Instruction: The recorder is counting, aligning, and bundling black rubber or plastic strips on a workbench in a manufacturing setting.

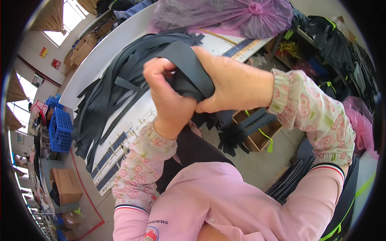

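Note:
A wide, flat dark grey strip [183,56] is bent into a loop between my two hands, raised over the table edge. My left hand [167,94] has its fingers curled at the loop's left side. My right hand [237,82] grips the right side, its thumb below and its other fingers partly hidden by the strip. Behind and left of my hands, a heap of similar long dark strips [116,78] lies across the white table [146,108], some hanging over its near left side. The strip's exact material cannot be told.
A purple plastic bag [225,20] rests at the table's far side. Below my right forearm, a brown open box [263,138] has dark strips across it. More dark strips [329,40] are piled at the far right. A blue crate [61,130] and a cardboard box [66,184] stand to the left.

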